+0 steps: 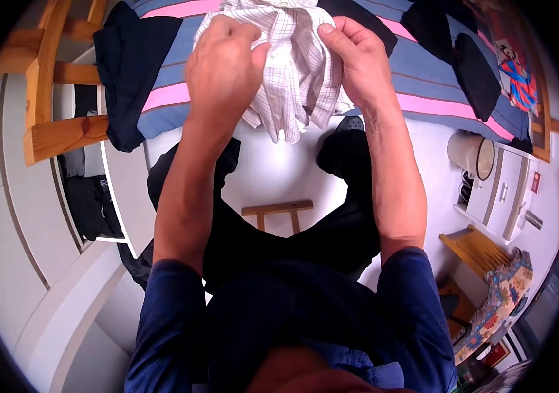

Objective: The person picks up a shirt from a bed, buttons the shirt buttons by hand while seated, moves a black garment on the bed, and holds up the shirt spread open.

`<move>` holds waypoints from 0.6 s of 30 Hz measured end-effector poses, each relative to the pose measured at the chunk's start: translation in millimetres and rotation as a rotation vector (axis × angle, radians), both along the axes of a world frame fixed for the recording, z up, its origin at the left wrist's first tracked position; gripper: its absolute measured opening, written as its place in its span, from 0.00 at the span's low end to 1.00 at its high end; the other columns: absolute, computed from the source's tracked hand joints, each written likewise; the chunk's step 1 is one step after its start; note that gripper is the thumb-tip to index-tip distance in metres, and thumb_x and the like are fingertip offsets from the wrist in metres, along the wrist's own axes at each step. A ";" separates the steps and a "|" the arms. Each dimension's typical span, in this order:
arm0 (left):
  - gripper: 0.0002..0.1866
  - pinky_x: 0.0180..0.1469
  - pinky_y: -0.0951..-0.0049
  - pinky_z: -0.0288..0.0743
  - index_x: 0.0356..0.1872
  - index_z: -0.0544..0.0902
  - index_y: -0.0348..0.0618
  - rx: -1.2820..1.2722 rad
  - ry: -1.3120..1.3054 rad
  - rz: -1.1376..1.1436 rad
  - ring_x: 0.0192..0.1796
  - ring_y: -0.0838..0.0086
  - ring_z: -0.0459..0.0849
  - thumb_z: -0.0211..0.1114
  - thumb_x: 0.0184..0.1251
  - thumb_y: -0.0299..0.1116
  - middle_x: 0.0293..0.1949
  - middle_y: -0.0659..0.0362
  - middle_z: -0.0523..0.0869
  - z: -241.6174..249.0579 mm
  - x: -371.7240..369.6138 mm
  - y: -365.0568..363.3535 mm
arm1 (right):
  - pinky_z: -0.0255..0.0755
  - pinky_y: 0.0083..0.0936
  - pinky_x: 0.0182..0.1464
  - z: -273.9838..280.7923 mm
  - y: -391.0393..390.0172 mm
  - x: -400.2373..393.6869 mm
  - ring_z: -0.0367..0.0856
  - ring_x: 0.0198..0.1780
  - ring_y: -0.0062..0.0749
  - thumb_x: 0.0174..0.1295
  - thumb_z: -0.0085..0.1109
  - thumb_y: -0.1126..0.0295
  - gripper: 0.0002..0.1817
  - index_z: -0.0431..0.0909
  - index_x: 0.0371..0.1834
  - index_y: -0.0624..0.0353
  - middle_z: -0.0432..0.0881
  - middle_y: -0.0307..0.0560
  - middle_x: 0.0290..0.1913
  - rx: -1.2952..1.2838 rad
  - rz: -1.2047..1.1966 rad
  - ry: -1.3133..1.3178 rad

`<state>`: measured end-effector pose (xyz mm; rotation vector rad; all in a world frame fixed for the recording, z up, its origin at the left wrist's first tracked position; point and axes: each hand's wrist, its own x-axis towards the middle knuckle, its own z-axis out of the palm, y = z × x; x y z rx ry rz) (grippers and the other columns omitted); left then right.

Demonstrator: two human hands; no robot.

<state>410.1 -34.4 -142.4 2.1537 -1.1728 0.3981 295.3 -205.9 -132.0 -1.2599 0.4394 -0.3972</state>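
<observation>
A white checked shirt (286, 82) hangs in loose folds over the near edge of the bed, between my two hands. My left hand (223, 72) is on the left side of the shirt, its fingers bent into the cloth and partly hidden, with the thumb standing a little apart. On the other side my right hand (363, 62) pinches the shirt's fabric between thumb and fingers. The upper part of the shirt runs out of view at the top.
Dark garments (132, 72) lie at the left of the striped bedspread (423, 105), with more dark clothes (476, 75) at the right. An open drawer (119, 196) holds clothing. A wooden ladder (43, 85), a waste bin (469, 154) and a chair (469, 252) stand around.
</observation>
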 end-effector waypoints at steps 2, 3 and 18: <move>0.13 0.47 0.58 0.78 0.40 0.88 0.42 0.073 0.039 0.048 0.47 0.57 0.84 0.75 0.55 0.36 0.39 0.54 0.84 2.9 -7.5 -3.1 | 0.69 0.14 0.34 -5.0 3.5 2.9 0.74 0.30 0.11 0.69 0.63 0.67 0.09 0.83 0.38 0.62 0.82 0.33 0.30 0.010 -0.013 0.024; 0.13 0.47 0.59 0.78 0.41 0.88 0.41 0.131 0.044 0.038 0.46 0.57 0.85 0.74 0.57 0.35 0.40 0.54 0.86 4.5 -9.1 -3.5 | 0.68 0.14 0.33 -7.9 4.5 3.7 0.74 0.29 0.11 0.69 0.63 0.67 0.09 0.83 0.37 0.62 0.82 0.32 0.30 0.017 -0.030 0.053; 0.11 0.35 0.62 0.75 0.36 0.84 0.38 0.198 0.223 -0.142 0.28 0.59 0.82 0.67 0.65 0.38 0.26 0.52 0.83 12.5 -21.8 -11.0 | 0.69 0.15 0.35 -12.7 1.6 0.2 0.75 0.32 0.12 0.69 0.63 0.66 0.11 0.84 0.44 0.64 0.83 0.34 0.33 -0.050 0.002 0.103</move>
